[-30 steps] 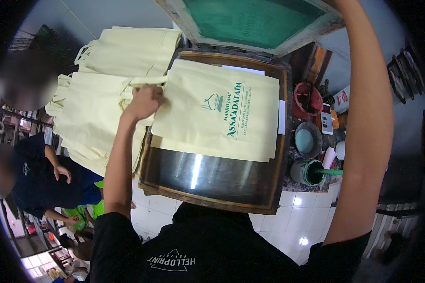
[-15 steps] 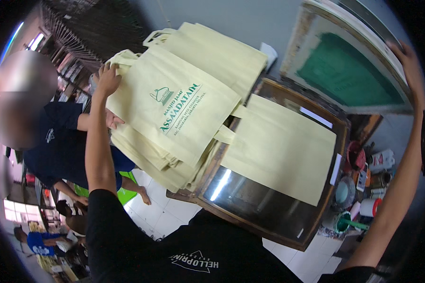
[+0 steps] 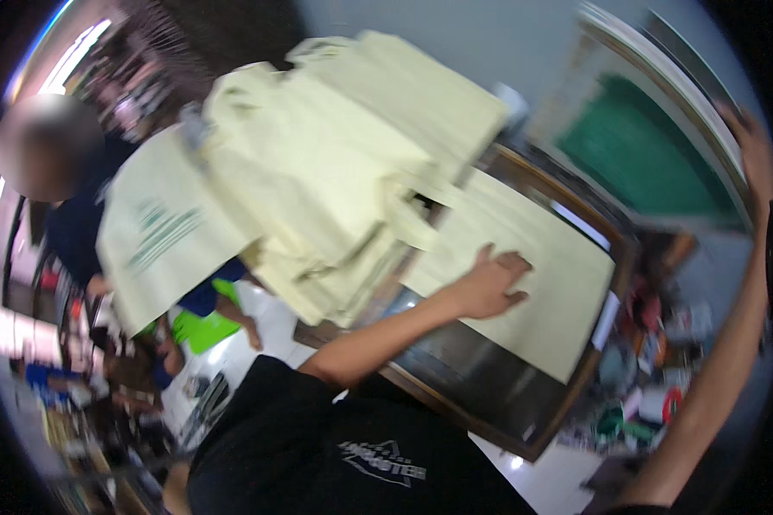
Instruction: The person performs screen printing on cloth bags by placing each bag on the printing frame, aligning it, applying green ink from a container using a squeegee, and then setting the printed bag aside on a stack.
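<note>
My left hand (image 3: 492,287) rests flat with fingers spread on a plain cream tote bag (image 3: 537,279), or just above it; I cannot tell which. This bag lies on a dark glass-topped board (image 3: 455,369) with a wooden rim. High on the right, my right hand (image 3: 754,159) grips the outer edge of a raised screen-printing frame (image 3: 661,64), whose mesh carries a green ink patch (image 3: 631,142). To the left of my left arm, a stack of cream tote bags (image 3: 318,163) stands beside the board. A printed tote bag (image 3: 159,236) with green markings hangs at a co-worker's hand (image 3: 100,285).
The co-worker (image 3: 73,227) in a dark shirt stands at the left, face blurred. Ink tubs and containers (image 3: 640,421) crowd the area right of the board. A bright green stool-like object (image 3: 202,330) sits on the white tiled floor (image 3: 275,339).
My left hand has moved from the printed bag atop the stack to the plain bag on the board. The printed bag has shifted left, off the stack, to the co-worker.
</note>
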`<state>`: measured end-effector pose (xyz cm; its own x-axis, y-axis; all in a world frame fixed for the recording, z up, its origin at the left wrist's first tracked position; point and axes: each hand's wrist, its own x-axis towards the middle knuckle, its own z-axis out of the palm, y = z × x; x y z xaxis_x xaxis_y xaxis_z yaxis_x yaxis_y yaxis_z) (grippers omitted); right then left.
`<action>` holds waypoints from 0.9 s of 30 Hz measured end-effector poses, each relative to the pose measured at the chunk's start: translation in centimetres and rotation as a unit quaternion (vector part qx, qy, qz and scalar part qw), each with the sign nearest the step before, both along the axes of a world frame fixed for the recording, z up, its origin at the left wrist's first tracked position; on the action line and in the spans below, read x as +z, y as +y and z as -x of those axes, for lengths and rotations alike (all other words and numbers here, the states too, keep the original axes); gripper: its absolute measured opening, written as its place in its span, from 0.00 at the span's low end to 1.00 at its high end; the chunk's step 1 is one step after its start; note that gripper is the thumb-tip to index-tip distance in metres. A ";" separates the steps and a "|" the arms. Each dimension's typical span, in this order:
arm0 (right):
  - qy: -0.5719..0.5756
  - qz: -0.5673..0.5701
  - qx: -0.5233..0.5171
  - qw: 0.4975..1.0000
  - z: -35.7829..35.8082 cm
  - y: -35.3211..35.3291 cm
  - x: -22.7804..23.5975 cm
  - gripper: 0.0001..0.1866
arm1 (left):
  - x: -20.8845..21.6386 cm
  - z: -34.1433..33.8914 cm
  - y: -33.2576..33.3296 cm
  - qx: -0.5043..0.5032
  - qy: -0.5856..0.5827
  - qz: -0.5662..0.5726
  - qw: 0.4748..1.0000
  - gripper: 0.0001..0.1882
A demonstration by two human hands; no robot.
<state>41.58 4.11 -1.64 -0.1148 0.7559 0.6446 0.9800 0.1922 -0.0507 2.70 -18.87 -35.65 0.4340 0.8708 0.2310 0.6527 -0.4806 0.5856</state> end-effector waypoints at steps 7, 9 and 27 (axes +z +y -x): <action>0.098 0.059 0.000 0.993 10.5 -12.0 0.9 0.27 | -3.4 -10.2 7.4 -0.026 0.053 -0.013 0.998 0.24; 0.027 0.024 0.013 0.999 9.5 -11.7 1.5 0.27 | -5.9 -13.2 12.1 -0.033 0.053 -0.105 0.993 0.23; 0.021 -0.028 0.008 0.999 8.1 -8.5 1.0 0.20 | -6.6 -16.6 16.3 -0.091 -0.073 -0.113 0.987 0.10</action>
<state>33.46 -4.39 -0.66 -0.0982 0.7169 0.6902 0.9740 0.2114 -0.0810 19.27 -2.53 -42.26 0.5265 0.7001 0.4824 0.4599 -0.7117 0.5310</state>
